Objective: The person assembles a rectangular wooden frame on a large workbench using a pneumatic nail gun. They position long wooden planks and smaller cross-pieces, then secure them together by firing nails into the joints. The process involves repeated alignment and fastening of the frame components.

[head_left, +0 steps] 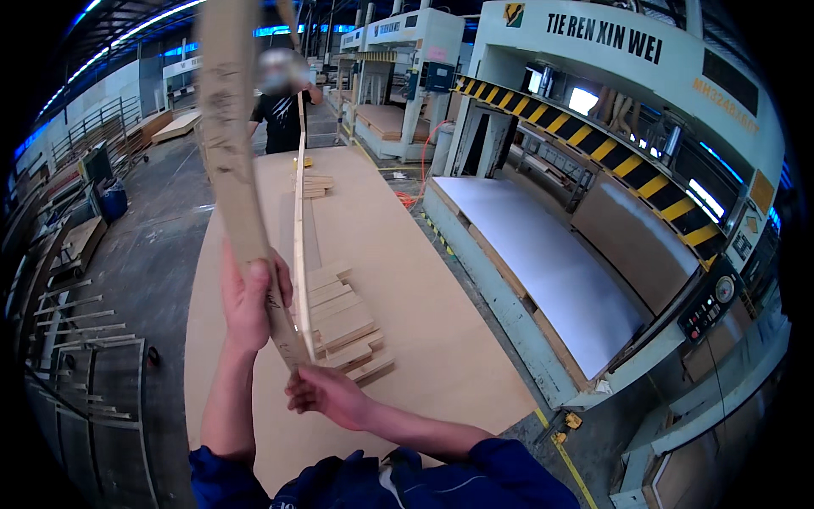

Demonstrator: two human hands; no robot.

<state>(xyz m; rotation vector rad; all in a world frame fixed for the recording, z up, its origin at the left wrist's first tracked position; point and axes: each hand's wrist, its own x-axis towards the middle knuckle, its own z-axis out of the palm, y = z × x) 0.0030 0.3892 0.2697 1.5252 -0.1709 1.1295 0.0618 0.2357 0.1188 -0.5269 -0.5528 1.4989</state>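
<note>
One long plank (236, 182) is up in the air here, over the left half of the tan desk (449, 373), its top running out of view and its lower end above the near half. And look at the left hand (246, 297): it's clamped round the plank, thumb pressed on the marked face, fingers showing past the right side. That's solid timber by the look of it, so expect stiffness, moderate weight, and plenty of leverage from all that length; hold it with hands well spread, nearer the middle, or it may tip. Dry, rough-looking faces should grip well, though splinters could bite at the edges.

Moving right, a co-worker (280, 123) stands at the desk's far edge. Then the thin strip (298, 225), stretching from there to the near half: lighter, surely, and likelier to flex, so best supported at both ends. Beyond it, a small stack (317, 186) sits toward the far edge.

Here's the right hand (335, 397), fingers curled at the plank's lower end; whether they're clamped on it, I can't tell. Above it, the short blocks (343, 322) lie between middle and right edge: rigid, light, easily pinched by their sides.
</note>
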